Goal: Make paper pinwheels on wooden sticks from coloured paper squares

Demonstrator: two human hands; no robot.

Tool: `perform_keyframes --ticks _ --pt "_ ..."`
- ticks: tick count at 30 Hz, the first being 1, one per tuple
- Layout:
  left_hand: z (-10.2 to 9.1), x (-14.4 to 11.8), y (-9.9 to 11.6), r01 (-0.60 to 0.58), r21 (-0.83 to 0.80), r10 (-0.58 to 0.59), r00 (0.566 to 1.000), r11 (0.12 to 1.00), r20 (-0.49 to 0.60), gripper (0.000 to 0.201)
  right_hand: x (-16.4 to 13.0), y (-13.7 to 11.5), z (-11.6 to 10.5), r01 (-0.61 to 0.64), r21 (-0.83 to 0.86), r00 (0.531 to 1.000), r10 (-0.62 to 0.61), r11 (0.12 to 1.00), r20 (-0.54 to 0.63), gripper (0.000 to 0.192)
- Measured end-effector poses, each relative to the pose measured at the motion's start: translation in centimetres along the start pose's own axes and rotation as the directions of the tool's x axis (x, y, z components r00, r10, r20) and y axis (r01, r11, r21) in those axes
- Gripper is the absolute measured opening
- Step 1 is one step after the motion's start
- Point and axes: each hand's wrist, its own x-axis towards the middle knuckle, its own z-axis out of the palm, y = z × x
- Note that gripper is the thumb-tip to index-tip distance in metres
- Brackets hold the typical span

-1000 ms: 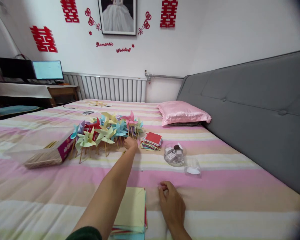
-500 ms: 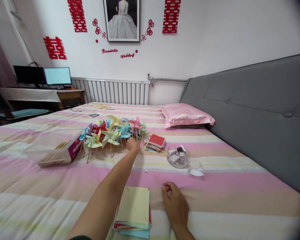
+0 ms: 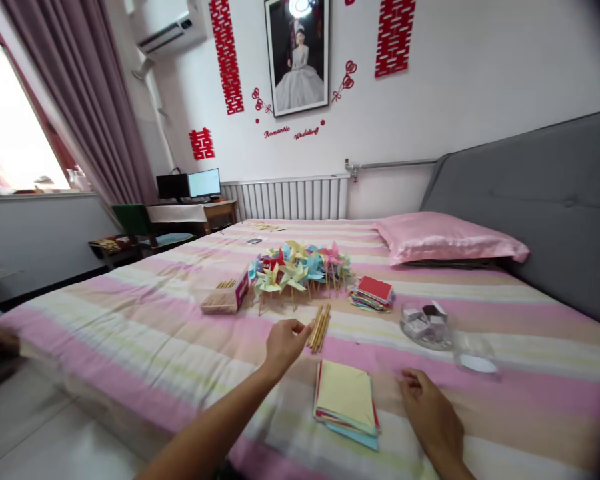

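Observation:
My left hand [image 3: 286, 347] reaches in beside a small bundle of thin wooden sticks [image 3: 321, 328] lying on the bed. Its thumb and forefinger are slightly apart at the bundle's left edge, and I see nothing held between them. My right hand [image 3: 433, 417] rests low on the bed, right of a stack of square coloured paper [image 3: 345, 399] with a pale yellow sheet on top. Its fingers are curled together; whatever may be in them is hidden. Beyond the sticks stands a cluster of paper pinwheels [image 3: 293, 275] in several colours, on thin sticks.
Left of the pinwheels lies a box of sticks [image 3: 219, 301]. A red-topped paper stack [image 3: 375, 291], a clear dish with small boxes [image 3: 425, 327] and a clear round container [image 3: 475, 360] sit to the right. A pink pillow [image 3: 450, 240] lies by the grey headboard [image 3: 540, 180].
My left hand has drawn back from the pinwheels to the wooden sticks, which its arm hid before. My right hand remains near the paper stack. The view has turned left.

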Motion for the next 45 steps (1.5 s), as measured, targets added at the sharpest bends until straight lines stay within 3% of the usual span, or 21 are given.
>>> perform_keyframes --ticks 3,5,7,10,14,17,18,20,22,28,33,37,45 --pt "-0.3 -2.4 -1.8 -0.001 -0.09 0.004 1.0 0.996 0.027 0.039 0.0 0.1 -0.3 0.0 0.1 0.999 0.004 0.995 -0.041 0.029" --pt "0.3 -2.9 -2.7 0.012 -0.147 -0.005 0.999 0.989 0.045 0.038 0.0 0.0 -0.7 0.022 0.252 0.997 -0.002 0.967 -0.079 0.029" --pt "1.3 -2.9 -3.2 0.029 -0.191 -0.017 0.998 0.981 0.067 0.037 0.0 -0.4 -1.1 0.028 0.273 0.996 -0.004 0.962 -0.089 0.028" --pt "2.9 -2.9 -3.5 0.034 -0.249 -0.005 0.993 0.968 0.118 0.037 -0.2 -1.8 -1.4 0.055 0.286 0.997 -0.037 0.957 -0.07 0.03" --pt "4.2 -3.7 -3.6 0.035 -0.254 0.006 0.987 0.967 0.16 0.028 -1.2 -5.1 -1.5 0.178 0.284 0.98 -0.197 0.942 0.04 0.027" --pt "4.5 -4.3 -3.6 0.026 -0.242 0.021 0.981 0.97 0.192 0.023 -2.4 -7.0 -1.6 0.294 0.279 0.929 -0.342 0.914 0.144 0.03" --pt "4.6 -4.5 -3.6 0.021 -0.239 0.029 0.979 0.971 0.203 0.022 -2.8 -7.3 -1.7 0.388 0.263 0.885 -0.437 0.883 0.162 0.033" --pt "4.7 -4.8 -3.5 -0.005 -0.227 0.055 0.975 0.974 0.216 0.022 -3.5 -7.3 -1.7 0.503 0.232 0.817 -0.546 0.832 0.185 0.037" --pt "4.8 -4.9 -3.4 -0.049 -0.205 0.096 0.97 0.977 0.223 0.022 -4.0 -6.8 -1.7 0.557 0.214 0.779 -0.594 0.803 0.203 0.04" --pt "5.3 -5.5 -3.3 -0.278 -0.201 0.323 0.915 0.939 0.243 0.025 -4.2 -5.5 -1.6 0.518 0.207 0.799 -0.556 0.83 0.228 0.043" --pt "5.4 -5.9 -3.2 -0.36 -0.178 0.399 0.87 0.916 0.29 0.037 -3.8 -5.2 -1.6 0.538 0.202 0.774 -0.575 0.818 0.267 0.044" --pt "5.4 -6.0 -3.1 -0.369 -0.167 0.405 0.858 0.914 0.318 0.042 -3.8 -5.1 -1.4 0.556 0.171 0.77 -0.582 0.813 0.262 0.045" --pt "5.2 -5.4 -3.1 -0.227 -0.242 0.299 0.897 0.943 0.325 0.04 -4.1 -5.7 -1.4 0.629 0.048 0.741 -0.618 0.776 0.261 0.027"
